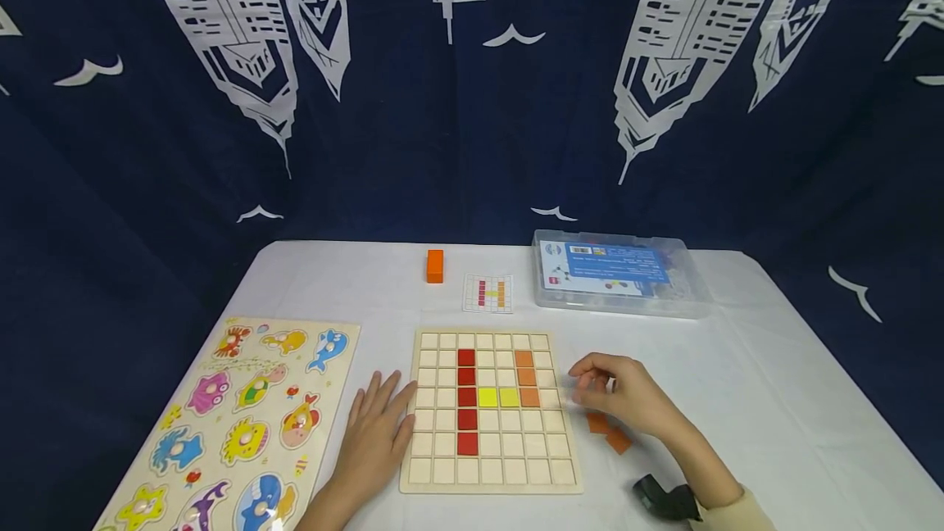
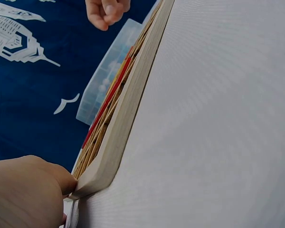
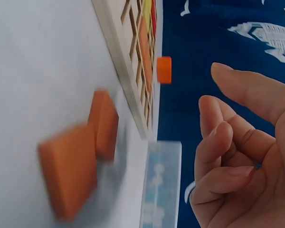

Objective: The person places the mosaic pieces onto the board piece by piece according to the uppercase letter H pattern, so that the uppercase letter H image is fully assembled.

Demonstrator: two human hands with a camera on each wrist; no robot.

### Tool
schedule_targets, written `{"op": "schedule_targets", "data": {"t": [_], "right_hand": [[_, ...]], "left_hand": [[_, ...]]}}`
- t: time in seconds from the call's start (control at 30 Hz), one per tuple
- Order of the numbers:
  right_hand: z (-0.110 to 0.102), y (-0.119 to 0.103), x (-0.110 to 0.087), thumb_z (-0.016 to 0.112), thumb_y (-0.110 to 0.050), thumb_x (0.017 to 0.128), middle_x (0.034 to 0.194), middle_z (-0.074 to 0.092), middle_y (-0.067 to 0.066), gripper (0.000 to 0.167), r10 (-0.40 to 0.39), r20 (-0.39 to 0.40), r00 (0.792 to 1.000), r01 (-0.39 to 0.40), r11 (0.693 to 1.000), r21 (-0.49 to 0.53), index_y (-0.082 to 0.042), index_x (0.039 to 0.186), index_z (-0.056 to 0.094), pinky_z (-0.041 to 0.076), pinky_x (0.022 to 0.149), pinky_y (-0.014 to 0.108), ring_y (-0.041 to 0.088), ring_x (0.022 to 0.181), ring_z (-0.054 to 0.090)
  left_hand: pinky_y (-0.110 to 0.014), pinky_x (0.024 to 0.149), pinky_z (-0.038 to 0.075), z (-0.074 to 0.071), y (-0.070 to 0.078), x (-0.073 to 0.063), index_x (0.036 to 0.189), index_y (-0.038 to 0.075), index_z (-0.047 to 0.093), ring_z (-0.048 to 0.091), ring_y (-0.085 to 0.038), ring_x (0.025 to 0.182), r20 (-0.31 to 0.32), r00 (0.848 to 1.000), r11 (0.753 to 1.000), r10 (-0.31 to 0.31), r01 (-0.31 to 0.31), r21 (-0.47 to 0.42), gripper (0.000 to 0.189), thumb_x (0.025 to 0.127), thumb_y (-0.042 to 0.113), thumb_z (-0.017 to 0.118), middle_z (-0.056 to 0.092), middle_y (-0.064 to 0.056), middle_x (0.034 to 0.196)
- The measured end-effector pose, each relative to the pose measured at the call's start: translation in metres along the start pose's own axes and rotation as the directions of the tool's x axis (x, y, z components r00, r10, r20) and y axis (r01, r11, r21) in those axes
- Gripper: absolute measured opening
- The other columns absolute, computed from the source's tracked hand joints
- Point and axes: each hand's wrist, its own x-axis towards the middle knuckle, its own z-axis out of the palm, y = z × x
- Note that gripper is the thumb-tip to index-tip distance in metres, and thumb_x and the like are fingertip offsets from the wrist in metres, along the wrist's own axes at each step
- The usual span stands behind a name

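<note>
A wooden grid board lies on the table, with a column of red tiles, yellow tiles and a short column of orange tiles in its cells. My left hand rests flat with fingers spread, touching the board's left edge. Right of the board, my right hand hovers above the table. In the right wrist view its thumb and index finger stand apart, the other fingers loosely curled, nothing between them. Below it two loose orange tiles lie on the tablecloth, one touching the other.
A small pattern card lies behind the board, with an orange block left of it. A clear plastic case is at the back right. A sea-animal puzzle board covers the left side of the table.
</note>
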Motion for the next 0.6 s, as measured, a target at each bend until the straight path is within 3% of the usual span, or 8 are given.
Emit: {"op": "schedule_targets", "data": {"t": [0.3,0.6], "right_hand": [[-0.01,0.014,-0.03,0.08,-0.013,0.079,0.081,0.06,-0.006,0.028,0.068,-0.087,0.994,-0.068,0.998,-0.001,-0.007,0.104,0.069,0.041,0.051,0.022,0.006,0.063,0.049],[-0.002,0.034,-0.039,0.081,-0.017,0.078,0.082,0.061,-0.002,0.031,0.116,-0.078,0.99,-0.111,0.992,0.066,-0.007,0.105,0.068,0.041,0.053,0.022,0.007,0.063,0.049]], "left_hand": [[-0.064,0.115,0.017,0.0,0.0,0.0,0.135,0.007,0.057,0.028,-0.046,0.144,0.001,1.0,1.0,-0.001,0.001,0.001,0.042,0.095,0.016,0.06,0.046,-0.021,0.147],[-0.063,0.115,0.017,-0.001,0.0,0.0,0.135,0.007,0.058,0.028,-0.046,0.143,0.0,1.0,1.0,-0.001,0.001,0.006,0.042,0.094,0.016,0.06,0.047,-0.021,0.147]]}}
